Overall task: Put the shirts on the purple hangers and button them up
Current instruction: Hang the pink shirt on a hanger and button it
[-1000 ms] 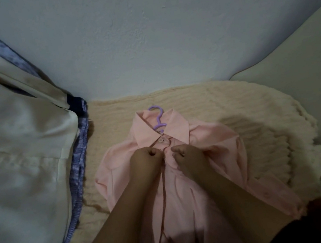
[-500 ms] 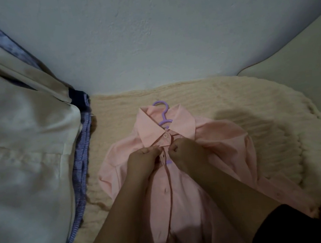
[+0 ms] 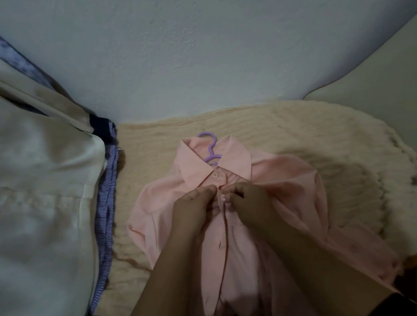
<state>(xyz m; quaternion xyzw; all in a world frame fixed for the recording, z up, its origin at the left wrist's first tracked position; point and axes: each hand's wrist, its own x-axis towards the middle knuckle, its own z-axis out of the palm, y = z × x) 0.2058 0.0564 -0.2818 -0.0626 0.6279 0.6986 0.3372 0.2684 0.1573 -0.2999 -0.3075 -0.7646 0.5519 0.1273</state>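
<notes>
Two bare forearms come up from the bottom of the frame, nothing worn on either wrist, no watch, no ring to be seen. The left hand [image 3: 193,208] and the right hand [image 3: 251,201] are both uncovered, fingers short and rounded. At the lower right edge there's a strip of dark, near-black cloth [image 3: 384,310] by the right arm, too dim to tell if it's a sleeve.

A single head-worn camera is looking forward and steeply down from above the person's own arms, which are entering from the bottom edge. It is sitting close over a cream blanket [image 3: 307,144], facing a pale wall [image 3: 211,36] that is filling the upper half. The wide-angle lens is bending the frame's edges, and no second view is sharing the scene.
</notes>
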